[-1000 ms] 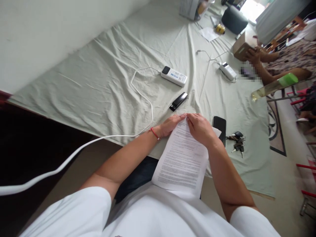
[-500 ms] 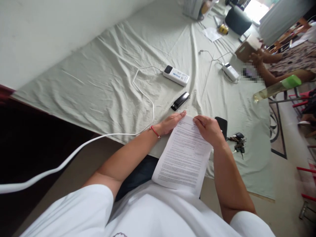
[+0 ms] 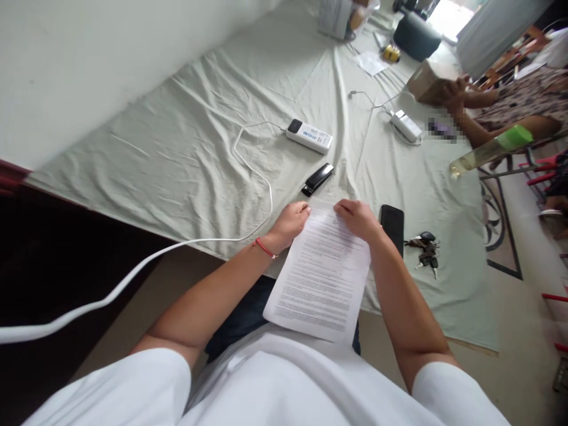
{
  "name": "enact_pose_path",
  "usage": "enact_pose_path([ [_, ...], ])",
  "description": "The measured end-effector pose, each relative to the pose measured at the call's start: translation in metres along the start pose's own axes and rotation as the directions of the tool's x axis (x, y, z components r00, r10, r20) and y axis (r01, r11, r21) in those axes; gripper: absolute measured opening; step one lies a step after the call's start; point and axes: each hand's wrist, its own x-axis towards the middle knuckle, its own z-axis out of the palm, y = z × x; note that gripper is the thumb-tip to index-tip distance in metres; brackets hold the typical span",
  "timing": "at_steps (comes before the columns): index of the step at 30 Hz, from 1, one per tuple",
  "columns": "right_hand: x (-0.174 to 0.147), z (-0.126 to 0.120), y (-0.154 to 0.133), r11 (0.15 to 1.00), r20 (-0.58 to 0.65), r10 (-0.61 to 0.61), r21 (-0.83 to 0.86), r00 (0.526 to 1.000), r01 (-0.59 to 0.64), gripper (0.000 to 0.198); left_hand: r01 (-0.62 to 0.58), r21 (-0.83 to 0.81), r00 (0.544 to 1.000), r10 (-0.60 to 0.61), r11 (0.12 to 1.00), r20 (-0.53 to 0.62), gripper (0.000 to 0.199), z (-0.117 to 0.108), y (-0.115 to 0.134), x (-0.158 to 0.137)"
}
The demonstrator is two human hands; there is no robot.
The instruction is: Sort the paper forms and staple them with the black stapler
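Printed paper slants from the table edge down to my lap, its text facing up; whether it is one sheet or more I cannot tell. My left hand is closed on its upper left edge, fingers curled. At the upper right corner my right hand pinches the same paper. Just beyond the paper's top edge lies a black stapler, touched by neither hand. A black phone rests right of my right hand, partly hidden by the wrist.
A white power bank with a long white cable lies past the stapler. Keys sit at the right. Farther off are a second white device, a cardboard box under another person's hands, and a green-capped bottle.
My left hand has shifted left and its fingers have curled in on the paper's edge. My right hand and the paper moved slightly left, and more of the phone shows.
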Motion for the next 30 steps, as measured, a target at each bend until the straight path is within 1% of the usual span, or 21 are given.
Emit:
enact_pose_path([
  [2, 0.013, 0.006, -0.001, 1.000, 0.038, 0.012, 0.005, 0.999, -0.013, 0.028, 0.044, 0.069, 0.995, -0.038, 0.997, -0.088, 0.027, -0.003, 0.000, 0.003],
  [4, 0.024, 0.011, -0.003, 1.000, 0.050, 0.018, -0.005, 0.999, -0.018, 0.026, 0.121, 0.107, 0.985, -0.107, 0.987, -0.133, 0.031, -0.008, 0.002, 0.010],
  [6, 0.034, 0.013, -0.005, 1.000, 0.053, 0.017, -0.012, 0.998, -0.017, 0.022, 0.205, 0.074, 0.971, -0.194, 0.976, -0.141, 0.032, -0.012, 0.004, 0.018],
  [8, 0.041, 0.015, -0.006, 1.000, 0.058, 0.016, -0.012, 0.998, -0.015, 0.021, 0.257, 0.015, 0.958, -0.253, 0.966, -0.132, 0.030, -0.016, 0.005, 0.025],
  [10, 0.047, 0.015, -0.006, 1.000, 0.058, 0.019, -0.013, 0.998, -0.019, 0.021, 0.271, -0.015, 0.954, -0.270, 0.963, -0.127, 0.029, -0.019, 0.005, 0.030],
  [14, 0.055, 0.017, -0.003, 0.999, 0.048, 0.042, -0.028, 0.998, -0.041, 0.020, 0.259, -0.038, 0.959, -0.261, 0.965, -0.106, 0.029, -0.020, 0.004, 0.035],
  [17, 0.057, 0.015, -0.004, 0.997, 0.032, 0.068, -0.051, 0.997, -0.066, 0.016, 0.259, -0.032, 0.957, -0.261, 0.965, -0.123, 0.032, -0.019, 0.007, 0.038],
  [19, 0.059, 0.013, -0.007, 0.993, -0.036, 0.083, -0.076, 0.996, -0.085, 0.017, 0.260, -0.028, 0.955, -0.261, 0.965, -0.139, 0.034, -0.017, 0.011, 0.039],
  [21, 0.063, 0.011, -0.011, 0.992, -0.177, 0.067, -0.091, 0.982, -0.084, 0.026, 0.263, -0.020, 0.954, -0.263, 0.965, -0.141, 0.036, -0.016, 0.016, 0.038],
  [23, 0.070, 0.011, -0.015, 0.996, -0.305, 0.013, -0.083, 0.952, -0.040, 0.035, 0.286, 0.002, 0.949, -0.283, 0.958, -0.137, 0.036, -0.014, 0.021, 0.036],
  [24, 0.075, 0.012, -0.016, 0.998, -0.333, -0.014, -0.070, 0.943, -0.009, 0.039, 0.295, 0.015, 0.947, -0.291, 0.955, -0.134, 0.035, -0.013, 0.022, 0.035],
  [26, 0.086, 0.018, -0.019, 0.999, -0.314, -0.044, -0.041, 0.948, 0.033, 0.048, 0.308, 0.035, 0.943, -0.300, 0.951, -0.144, 0.035, -0.012, 0.025, 0.033],
  [30, 0.104, 0.032, -0.018, 0.998, -0.152, -0.038, -0.046, 0.988, 0.031, 0.061, 0.313, 0.009, 0.939, -0.308, 0.950, -0.154, 0.033, -0.010, 0.024, 0.033],
])
